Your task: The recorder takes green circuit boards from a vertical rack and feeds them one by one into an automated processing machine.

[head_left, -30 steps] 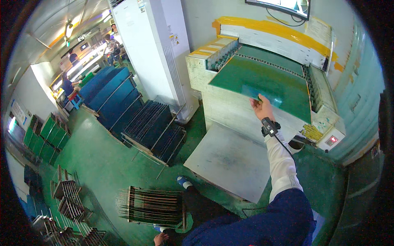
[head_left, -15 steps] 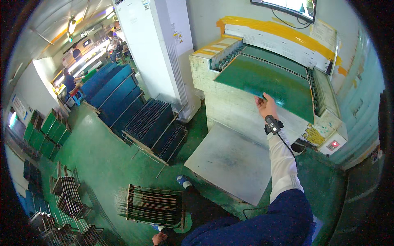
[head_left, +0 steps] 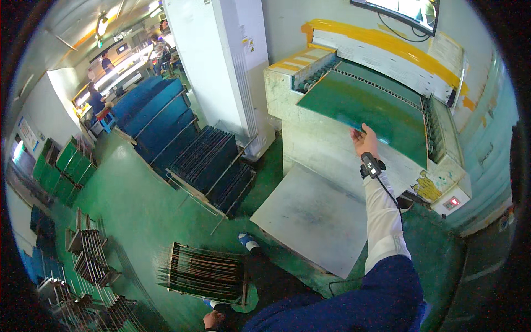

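Note:
A thin green panel (head_left: 365, 108) lies tilted on the roller machine (head_left: 310, 127), its near edge jutting out toward me. My right hand (head_left: 365, 141) pinches that near edge, thumb on top and fingers below. A dark device is strapped to the right wrist, and a cable runs from it along my sleeve. Low in the picture, my left hand (head_left: 213, 319) hangs beside my leg, close to a slotted rack (head_left: 207, 274) holding several thin upright pieces. Its fingers are too small and dim to read. A second green panel (head_left: 381, 80) shows on the rollers behind the first.
Below the machine stands a low grey-topped platform (head_left: 315, 218). Racks of dark blue panels (head_left: 157, 124) fill the left, beside a white cabinet (head_left: 213, 66). More metal racks (head_left: 91, 249) stand at lower left. Several people sit far back. A screen (head_left: 401, 11) hangs above.
My head view has turned slightly, so the whole scene sits a little differently in the picture. The right hand keeps its pinch on the panel's near edge.

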Motion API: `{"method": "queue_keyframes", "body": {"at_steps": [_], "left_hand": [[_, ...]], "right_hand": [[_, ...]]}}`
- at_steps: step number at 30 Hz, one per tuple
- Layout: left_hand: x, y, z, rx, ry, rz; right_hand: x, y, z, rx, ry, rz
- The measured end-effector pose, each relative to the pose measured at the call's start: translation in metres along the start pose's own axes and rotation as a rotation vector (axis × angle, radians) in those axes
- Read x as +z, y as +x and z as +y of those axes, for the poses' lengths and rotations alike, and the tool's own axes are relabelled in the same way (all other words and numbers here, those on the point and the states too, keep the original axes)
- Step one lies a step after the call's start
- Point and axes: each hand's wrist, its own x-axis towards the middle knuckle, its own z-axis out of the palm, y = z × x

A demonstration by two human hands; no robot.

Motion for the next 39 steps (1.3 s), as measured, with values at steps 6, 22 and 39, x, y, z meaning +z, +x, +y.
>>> {"method": "queue_keyframes", "body": {"at_steps": [6, 22, 39], "left_hand": [[0.016, 0.005, -0.02, 0.161, 0.232, 0.083], [0.007, -0.004, 0.008, 0.149, -0.01, 0.278], [-0.011, 0.002, 0.007, -0.742, -1.382, 0.19]], "right_hand": [[-0.009, 0.011, 0.0, 0.017, -0.032, 0.007], [-0.044, 0.055, 0.014, 0.298, -0.066, -0.335], [-0.022, -0.187, 0.354, 1.161, -0.449, -0.555]]}}
